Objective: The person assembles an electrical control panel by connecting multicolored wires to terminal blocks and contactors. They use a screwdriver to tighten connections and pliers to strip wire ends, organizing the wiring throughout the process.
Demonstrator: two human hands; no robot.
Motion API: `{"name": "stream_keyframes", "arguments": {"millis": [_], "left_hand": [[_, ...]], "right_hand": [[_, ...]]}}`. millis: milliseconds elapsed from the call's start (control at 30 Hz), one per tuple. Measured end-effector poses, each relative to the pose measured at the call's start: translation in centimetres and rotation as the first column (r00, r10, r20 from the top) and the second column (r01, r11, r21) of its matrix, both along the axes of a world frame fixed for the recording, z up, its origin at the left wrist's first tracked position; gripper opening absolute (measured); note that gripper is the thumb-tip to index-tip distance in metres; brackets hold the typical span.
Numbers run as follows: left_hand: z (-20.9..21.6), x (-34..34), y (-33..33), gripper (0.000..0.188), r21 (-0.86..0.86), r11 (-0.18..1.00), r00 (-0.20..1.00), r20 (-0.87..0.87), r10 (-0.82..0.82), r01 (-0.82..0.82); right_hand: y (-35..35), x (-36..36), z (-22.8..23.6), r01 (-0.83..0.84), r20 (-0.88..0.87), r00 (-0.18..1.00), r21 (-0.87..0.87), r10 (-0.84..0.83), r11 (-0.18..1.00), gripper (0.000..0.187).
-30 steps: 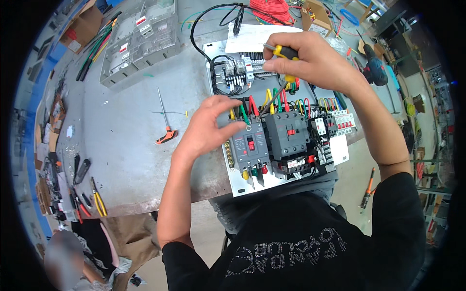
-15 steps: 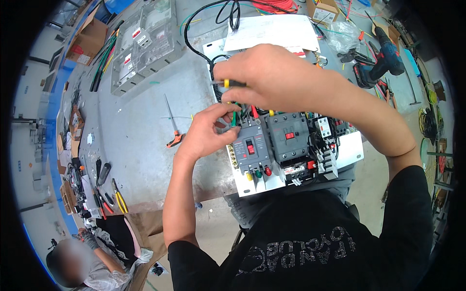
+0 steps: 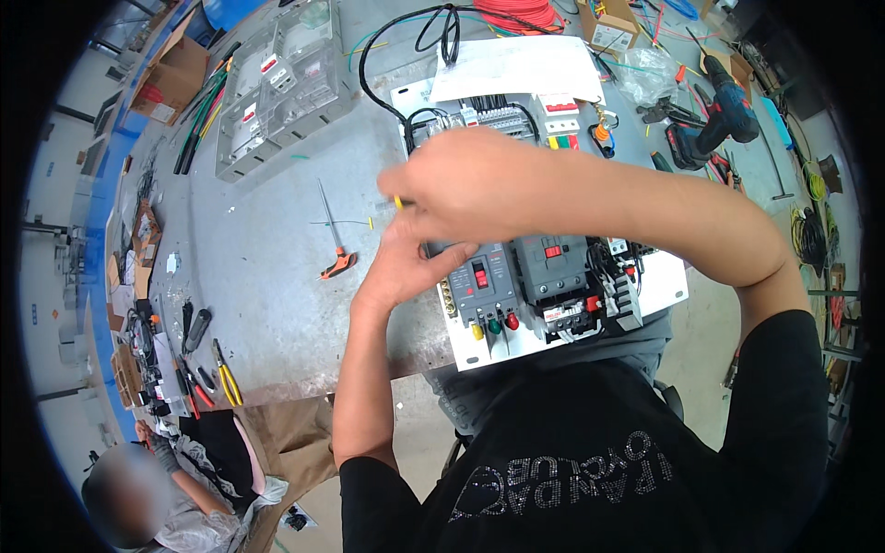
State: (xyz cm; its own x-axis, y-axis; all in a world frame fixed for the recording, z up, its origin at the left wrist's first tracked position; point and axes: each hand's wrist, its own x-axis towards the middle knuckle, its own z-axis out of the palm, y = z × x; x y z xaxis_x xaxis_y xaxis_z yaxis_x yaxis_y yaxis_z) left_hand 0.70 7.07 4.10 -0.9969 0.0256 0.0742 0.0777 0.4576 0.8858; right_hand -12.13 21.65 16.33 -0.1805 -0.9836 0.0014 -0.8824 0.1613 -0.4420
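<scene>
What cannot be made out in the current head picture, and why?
In the head view:
Yellow tool handle: mostly covered by the blurred bare right hand.
Most fingertips of the bare left hand: hidden behind the right hand.
Upper end of the dark grey rectangular breaker: covered by both hands.
Round red wire coil: cut by the top edge.
White paper sheet: print too small.

**Grey metal bench (image 3: 267,313), L–R**

L: orange T-handled metal driver (image 3: 341,264), clear boxy plastic enclosure (image 3: 286,92) behind. Ctr: white rectangular metal panel (image 3: 662,288) w/ grey boxy breaker (image 3: 498,278) on; white paper sheet (image 3: 525,69) over panel rear. R: blue-black pistol-shaped drill (image 3: 728,109).
</scene>
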Motion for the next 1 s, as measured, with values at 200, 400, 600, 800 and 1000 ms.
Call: {"name": "stream_keyframes", "arguments": {"millis": [200,400,600,800,1000], "left_hand": [[-3.4,1.1,-0.3,0.046,0.054,0.984,0.984,0.067,0.163,-0.167],[-3.4,0.3,0.8,0.056,-0.178,0.975,0.985,0.087,0.147,-0.13],[0.2,0.6,3.3,0.047,0.151,0.964,0.974,-0.026,0.224,-0.218],[-3.1,-0.8,2.6,0.014,0.1,0.962,0.948,-0.17,0.269,-0.255],[-3.4,-1.1,3.2,0.01,0.149,0.929,0.897,-0.245,0.367,-0.339]], "right_hand": [[-0.3,-0.3,-1.6,-0.254,-0.144,0.964,-0.236,0.225,0.938,0.045],[1.0,1.4,0.5,-0.346,-0.273,0.921,-0.248,0.277,0.905,0.053],[4.0,2.3,0.2,-0.339,-0.269,0.928,-0.329,0.256,0.882,0.061],[6.4,1.1,0.2,-0.345,-0.29,0.926,-0.398,0.241,0.85,0.051],[6.5,-1.6,0.6,-0.202,-0.35,0.933,-0.32,0.083,0.926,0.057]]}}
